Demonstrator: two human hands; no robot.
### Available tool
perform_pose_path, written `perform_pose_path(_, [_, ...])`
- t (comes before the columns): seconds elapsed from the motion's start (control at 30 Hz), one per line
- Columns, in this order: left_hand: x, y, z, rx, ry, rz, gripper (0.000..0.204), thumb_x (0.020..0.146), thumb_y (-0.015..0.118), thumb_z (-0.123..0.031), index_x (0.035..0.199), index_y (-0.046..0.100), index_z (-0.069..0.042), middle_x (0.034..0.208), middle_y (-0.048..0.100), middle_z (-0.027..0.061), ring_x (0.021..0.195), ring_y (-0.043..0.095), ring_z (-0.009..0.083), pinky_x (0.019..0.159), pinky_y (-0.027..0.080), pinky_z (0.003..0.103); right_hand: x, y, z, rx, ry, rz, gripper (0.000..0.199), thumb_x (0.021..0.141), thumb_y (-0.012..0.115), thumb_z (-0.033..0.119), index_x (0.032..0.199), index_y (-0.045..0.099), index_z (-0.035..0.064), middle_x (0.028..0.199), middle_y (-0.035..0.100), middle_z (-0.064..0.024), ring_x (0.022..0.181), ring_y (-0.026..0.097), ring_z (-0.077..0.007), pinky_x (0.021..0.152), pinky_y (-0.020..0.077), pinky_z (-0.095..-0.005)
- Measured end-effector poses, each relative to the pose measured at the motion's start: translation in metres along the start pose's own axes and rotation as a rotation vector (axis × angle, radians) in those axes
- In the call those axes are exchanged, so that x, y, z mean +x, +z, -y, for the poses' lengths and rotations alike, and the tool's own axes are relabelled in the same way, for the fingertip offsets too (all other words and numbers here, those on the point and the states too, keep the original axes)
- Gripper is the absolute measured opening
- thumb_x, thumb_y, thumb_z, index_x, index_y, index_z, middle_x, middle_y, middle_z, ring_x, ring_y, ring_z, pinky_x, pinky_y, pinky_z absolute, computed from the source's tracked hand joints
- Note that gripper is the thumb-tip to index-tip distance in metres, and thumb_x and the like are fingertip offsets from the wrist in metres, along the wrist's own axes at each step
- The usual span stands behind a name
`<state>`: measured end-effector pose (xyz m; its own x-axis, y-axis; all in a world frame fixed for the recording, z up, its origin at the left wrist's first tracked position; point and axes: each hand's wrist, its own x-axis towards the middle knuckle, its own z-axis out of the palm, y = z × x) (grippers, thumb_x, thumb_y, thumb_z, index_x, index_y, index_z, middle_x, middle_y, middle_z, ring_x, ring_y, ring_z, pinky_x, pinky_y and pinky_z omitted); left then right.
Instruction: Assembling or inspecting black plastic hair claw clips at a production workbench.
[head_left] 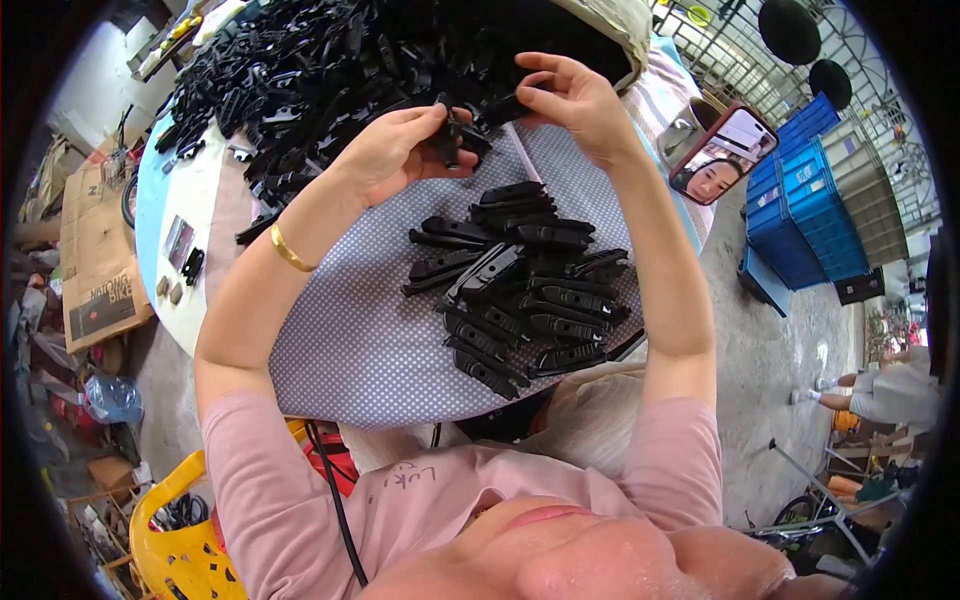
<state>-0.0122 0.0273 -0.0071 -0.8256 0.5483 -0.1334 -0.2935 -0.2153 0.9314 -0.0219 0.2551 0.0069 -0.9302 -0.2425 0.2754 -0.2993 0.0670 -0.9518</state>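
My left hand (395, 150) is closed around a small black plastic part (449, 140), held up between thumb and fingers over the far side of the table. To its right, my right hand (580, 105) has its fingers bent and spread apart. Another black plastic part (503, 108) is beside its fingertips; whether they touch it is hard to see. Nearer to me lies a stack of long, ribbed black plastic pieces (520, 285), laid roughly side by side. Beyond my hands spreads a big loose heap of similar black parts (310, 75).
A dotted cloth (330, 340) covers the round table. On the right stands a phone (725, 150) by a metal cup (690, 125). Blue crates (800, 200) are stacked on the floor past it. A yellow chair (180, 530) and a cardboard box (100, 250) are at left. Another person's legs (850, 395) show far right.
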Motion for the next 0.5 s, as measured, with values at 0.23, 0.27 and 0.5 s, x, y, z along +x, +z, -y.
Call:
perform_pose_path(0.23, [0.002, -0.003, 0.003, -0.052, -0.087, -0.269, 0.025, 0.093, 0.046, -0.021, 0.106, 0.056, -0.002, 0.089, 0.061, 0.0098, 0.069, 0.057, 0.0159, 0.054, 0.047, 0.021, -0.005, 0.027, -0.001, -0.144, -0.33, 0.015, 0.023, 0.071, 0.071, 0.01, 0.092, 0.068, 0.0019, 0.085, 0.067, -0.0073, 0.075, 0.063, -0.0114, 0.073, 0.0492, -0.0226])
perform_pose_path(0.27, [0.007, -0.006, 0.006, -0.074, -0.124, -0.342, 0.024, 0.093, 0.046, -0.019, 0.108, 0.055, -0.002, 0.09, 0.061, 0.0103, 0.073, 0.057, 0.0158, 0.056, 0.047, 0.021, -0.006, 0.03, -0.007, -0.101, -0.309, 0.012, 0.021, 0.07, 0.073, 0.012, 0.089, 0.069, 0.0033, 0.082, 0.067, -0.0061, 0.074, 0.062, -0.0103, 0.071, 0.0489, -0.022])
perform_pose_path(0.5, [0.03, -0.044, 0.015, -0.095, -0.079, -0.337, 0.028, 0.092, 0.049, -0.016, 0.113, 0.053, 0.001, 0.105, 0.058, 0.0094, 0.088, 0.057, 0.0163, 0.074, 0.048, 0.023, -0.005, 0.027, -0.02, -0.205, -0.573, 0.078, 0.023, 0.066, 0.072, 0.009, 0.088, 0.068, 0.0045, 0.088, 0.065, -0.0095, 0.079, 0.064, -0.0191, 0.07, 0.0505, -0.0276])
